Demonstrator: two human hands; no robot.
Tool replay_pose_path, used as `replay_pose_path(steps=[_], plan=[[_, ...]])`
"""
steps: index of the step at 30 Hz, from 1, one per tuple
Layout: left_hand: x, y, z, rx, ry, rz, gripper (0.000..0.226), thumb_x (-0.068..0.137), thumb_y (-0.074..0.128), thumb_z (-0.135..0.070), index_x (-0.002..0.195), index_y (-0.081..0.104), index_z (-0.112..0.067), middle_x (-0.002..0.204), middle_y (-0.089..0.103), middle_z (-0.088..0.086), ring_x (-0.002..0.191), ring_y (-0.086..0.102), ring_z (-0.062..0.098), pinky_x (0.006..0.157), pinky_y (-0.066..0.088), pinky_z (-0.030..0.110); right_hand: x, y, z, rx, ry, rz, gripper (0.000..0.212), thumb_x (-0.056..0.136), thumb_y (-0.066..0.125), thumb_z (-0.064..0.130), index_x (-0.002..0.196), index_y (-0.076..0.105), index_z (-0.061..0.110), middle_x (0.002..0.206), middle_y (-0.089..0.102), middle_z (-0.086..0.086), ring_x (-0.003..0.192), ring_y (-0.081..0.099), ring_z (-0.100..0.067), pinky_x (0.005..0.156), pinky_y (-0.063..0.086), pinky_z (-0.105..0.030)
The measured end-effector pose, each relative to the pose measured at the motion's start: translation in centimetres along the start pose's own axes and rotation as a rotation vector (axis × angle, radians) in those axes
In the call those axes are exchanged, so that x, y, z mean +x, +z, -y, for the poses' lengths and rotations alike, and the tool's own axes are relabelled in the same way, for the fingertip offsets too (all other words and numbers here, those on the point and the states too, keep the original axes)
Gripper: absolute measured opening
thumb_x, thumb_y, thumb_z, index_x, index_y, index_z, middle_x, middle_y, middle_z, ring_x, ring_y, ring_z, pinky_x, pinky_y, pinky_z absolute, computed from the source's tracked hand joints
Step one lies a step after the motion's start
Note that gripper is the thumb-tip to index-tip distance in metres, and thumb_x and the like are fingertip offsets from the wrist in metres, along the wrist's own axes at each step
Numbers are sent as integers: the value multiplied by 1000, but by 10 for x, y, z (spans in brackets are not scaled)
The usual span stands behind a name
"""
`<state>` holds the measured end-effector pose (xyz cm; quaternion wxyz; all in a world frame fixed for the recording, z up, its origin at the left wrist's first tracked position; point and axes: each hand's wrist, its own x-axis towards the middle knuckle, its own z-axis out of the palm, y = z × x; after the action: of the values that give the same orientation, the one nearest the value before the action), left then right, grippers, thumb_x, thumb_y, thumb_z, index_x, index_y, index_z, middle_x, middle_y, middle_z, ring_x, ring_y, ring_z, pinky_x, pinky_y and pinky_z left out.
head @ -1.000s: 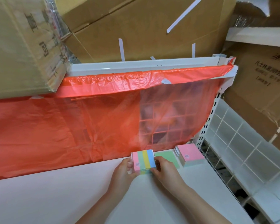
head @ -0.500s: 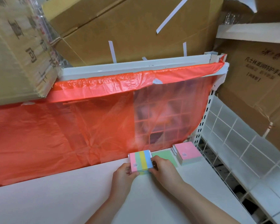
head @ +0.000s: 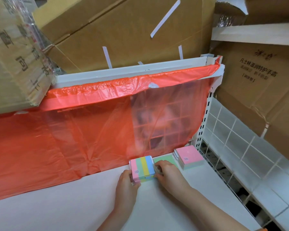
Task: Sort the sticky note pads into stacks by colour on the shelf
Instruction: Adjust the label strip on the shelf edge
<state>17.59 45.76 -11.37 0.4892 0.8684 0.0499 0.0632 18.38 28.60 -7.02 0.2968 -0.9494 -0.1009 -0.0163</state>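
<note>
A: Starting at the left, what is there?

B: A translucent red plastic sheet (head: pixel 60 140), crinkled, hangs from the white rail (head: pixel 128 72) above and reaches down to the back of the white shelf (head: pixel 73 205). Cardboard boxes (head: pixel 123 29) sit above it.

A: And the pads?

B: The left hand (head: pixel 126 182) curls its fingers round the left edge of a striped pad stack (head: pixel 143 168) at the back of the shelf, touching the sheet. The top is a near square of paper with pink, green, yellow and blue bands; the bands run from the front edge toward the back, leaning slightly left. The stack sits flat, with a small label on the pink band.

A: The other hand?

B: The right hand (head: pixel 167 174) pinches the stack's right side, fingers bent. It partly covers a flat green pad (head: pixel 165 160) just beside the stack.

A: Further right?

B: A pink-topped pad stack (head: pixel 188 157), a thick block with pale layered edges, stands near the slotted white upright (head: pixel 203 124). Beyond is a white wire grid panel (head: pixel 240 147), then a printed carton (head: pixel 257 84).
</note>
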Motion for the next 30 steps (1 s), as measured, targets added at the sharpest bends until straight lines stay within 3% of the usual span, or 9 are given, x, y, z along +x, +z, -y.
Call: replay_pose_path(steps=[4, 7, 12, 15, 21, 30], plan=[[3, 3, 1, 16, -16, -2, 36, 74, 67, 4, 84, 51, -26, 92, 63, 0, 81, 61, 13, 70, 50, 30, -9, -10, -14, 30, 57, -105, 29, 93, 46, 15, 119, 59, 13, 114, 62, 0, 109, 54, -17, 90, 43, -26], [4, 4, 1, 27, -10, -6, 33, 76, 67, 3, 84, 51, -25, 91, 62, -1, 79, 60, 11, 64, 43, 21, -15, -13, -25, -23, 55, -138, 30, 93, 44, 13, 118, 60, 14, 115, 62, 1, 110, 54, -18, 91, 43, -28], [3, 7, -2, 40, 3, -14, 33, 77, 65, 2, 82, 50, -26, 90, 60, -2, 79, 58, 10, 61, 40, 19, -21, -7, -30, -109, 18, -123, 31, 89, 43, 8, 114, 61, 13, 113, 62, -3, 109, 53, -24, 90, 41, -30], [5, 8, -3, 39, -1, -10, 33, 78, 64, 3, 81, 49, -26, 89, 61, 0, 79, 58, 12, 61, 39, 19, -21, -1, -32, -147, -32, -74, 33, 83, 42, 4, 111, 59, 10, 110, 60, -6, 106, 53, -27, 87, 40, -30], [5, 6, -4, 42, 1, 2, 31, 77, 65, 4, 82, 52, -24, 89, 62, -1, 80, 58, 12, 61, 39, 19, -25, 1, -32, -241, 1, 8, 52, 88, 36, 4, 140, 40, 8, 149, 36, -6, 137, 32, -22, 110, 27, -28], [3, 3, -7, -12, -7, 13, 33, 76, 66, 6, 81, 53, -24, 86, 65, -1, 77, 61, 14, 63, 45, 19, -24, 0, -36, -216, -40, 9, 50, 91, 35, 6, 141, 39, 7, 149, 35, -7, 138, 30, -21, 112, 17, -22]])
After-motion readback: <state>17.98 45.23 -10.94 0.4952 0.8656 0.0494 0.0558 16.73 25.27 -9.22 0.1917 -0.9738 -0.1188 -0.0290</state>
